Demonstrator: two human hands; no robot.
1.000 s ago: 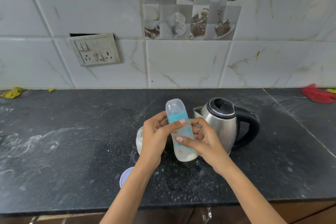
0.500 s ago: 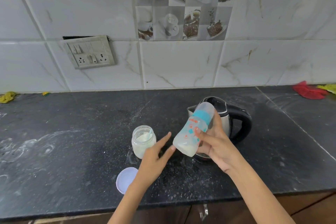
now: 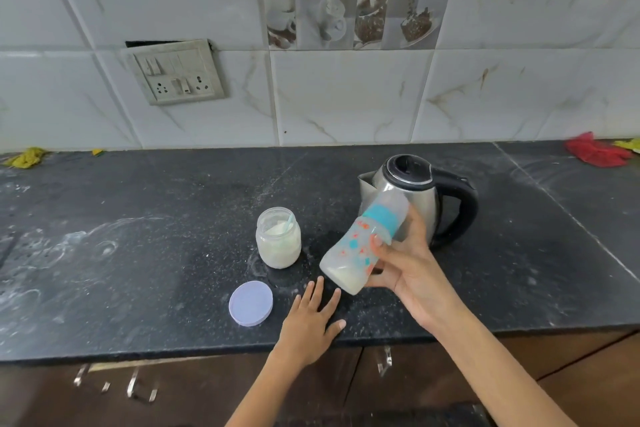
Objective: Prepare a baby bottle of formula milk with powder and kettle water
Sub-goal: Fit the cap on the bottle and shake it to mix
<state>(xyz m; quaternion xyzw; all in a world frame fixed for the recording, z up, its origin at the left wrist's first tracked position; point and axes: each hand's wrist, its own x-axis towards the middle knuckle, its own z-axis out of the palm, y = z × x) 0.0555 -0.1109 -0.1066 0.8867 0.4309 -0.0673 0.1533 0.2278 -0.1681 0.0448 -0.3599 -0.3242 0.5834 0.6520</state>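
Since a moment ago, the left hand [image 3: 309,319] has let go of the baby bottle [image 3: 360,246] and dropped to the dark stone surface [image 3: 138,270], while the right hand [image 3: 408,274] has carried the bottle to the right and tipped it over.

Now the left hand lies flat near the front edge, palm down, its fingers [image 3: 317,291] spread and holding nothing. Just to its left lies a round pale lilac lid [image 3: 250,303], flat on the surface.

The right hand grips the bottle around its middle, fingers curled behind it and the thumb across the front. It hangs in the air above the surface, leaning so its capped top points up and to the right, towards the kettle [image 3: 412,198], and its base points down and to the left. A clear cap and a turquoise collar close its top, and orange and turquoise shapes mark its sides. Pale milky liquid sits pooled in the lowered base.

Left of the bottle stands an open glass jar [image 3: 278,237] of white powder, with the handle of a pale scoop showing inside. The steel kettle, with its black handle and lid, stands behind the bottle.

White powder dusts the surface around the jar. A switch plate [image 3: 176,73] sits on the tiled wall behind, and a red cloth [image 3: 595,151] lies at the far right.
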